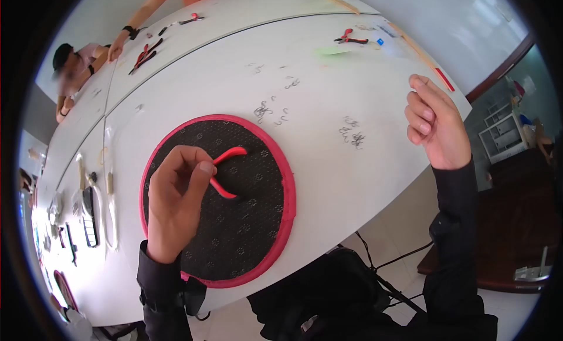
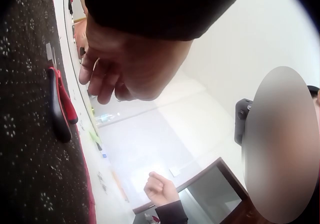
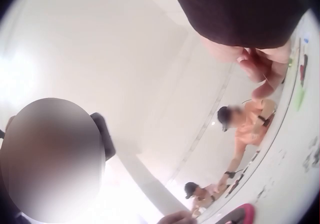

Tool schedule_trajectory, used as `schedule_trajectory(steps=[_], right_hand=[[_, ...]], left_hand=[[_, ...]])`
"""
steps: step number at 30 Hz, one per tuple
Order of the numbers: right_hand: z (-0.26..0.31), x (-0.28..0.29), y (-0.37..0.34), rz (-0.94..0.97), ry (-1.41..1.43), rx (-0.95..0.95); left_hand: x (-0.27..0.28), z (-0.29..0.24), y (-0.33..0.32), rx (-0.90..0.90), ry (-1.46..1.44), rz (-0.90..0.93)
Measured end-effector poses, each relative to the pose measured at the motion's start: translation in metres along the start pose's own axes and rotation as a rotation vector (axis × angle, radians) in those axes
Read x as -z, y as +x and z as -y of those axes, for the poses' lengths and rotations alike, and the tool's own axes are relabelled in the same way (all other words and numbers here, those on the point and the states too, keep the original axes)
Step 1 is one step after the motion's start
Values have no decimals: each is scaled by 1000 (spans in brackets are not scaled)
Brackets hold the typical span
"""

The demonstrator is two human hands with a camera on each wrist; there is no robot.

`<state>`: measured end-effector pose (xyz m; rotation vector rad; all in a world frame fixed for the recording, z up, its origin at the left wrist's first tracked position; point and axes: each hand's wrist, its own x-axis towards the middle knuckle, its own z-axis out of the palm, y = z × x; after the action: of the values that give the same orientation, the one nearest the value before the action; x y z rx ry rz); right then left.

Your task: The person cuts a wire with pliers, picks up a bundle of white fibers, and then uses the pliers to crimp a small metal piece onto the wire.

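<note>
My left hand (image 1: 179,194) is raised over a round dark mat (image 1: 234,247) with a pink rim. Its fingers are curled, the thumb against the index finger, and nothing shows in them. Red-handled pliers (image 1: 231,153) overlap its fingertips in the head view. In the left wrist view the pliers (image 2: 61,101) lie on the mat, apart from the left hand (image 2: 120,73), their black inner grips showing. Off to the right, my right hand (image 1: 437,121) is held up with curled fingers, above the table's right side; nothing clearly shows in its grasp.
Small dark wire hooks (image 1: 353,136) lie in scattered groups on the white table (image 1: 328,194). Farther back are other red-black pliers (image 1: 352,39) and a small blue piece (image 1: 380,42). A person in orange (image 3: 247,129) and another person in a dark cap (image 3: 202,196) are across the table.
</note>
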<state>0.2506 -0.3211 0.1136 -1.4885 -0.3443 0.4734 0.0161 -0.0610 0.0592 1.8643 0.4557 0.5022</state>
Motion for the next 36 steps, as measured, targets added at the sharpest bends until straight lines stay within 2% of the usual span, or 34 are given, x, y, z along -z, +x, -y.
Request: schedule_trajectory(steps=[7, 9, 14, 20, 29, 36], right_hand=[[-26, -126, -4, 539, 36, -275], [-50, -161, 5, 622, 53, -270], [-87, -216, 16, 653, -102, -90], [-98, -228, 14, 707, -100, 37], [-101, -224, 15, 734, -111, -5], [-105, -223, 16, 766, -23, -36]], left_hand=[[20, 23, -6, 185, -476, -60], [26, 32, -8, 181, -517, -67], [36, 54, -8, 154, -579, -81], [32, 63, -7, 176, -553, -98], [32, 67, -7, 172, -585, -74], [28, 59, -8, 101, -483, -162]])
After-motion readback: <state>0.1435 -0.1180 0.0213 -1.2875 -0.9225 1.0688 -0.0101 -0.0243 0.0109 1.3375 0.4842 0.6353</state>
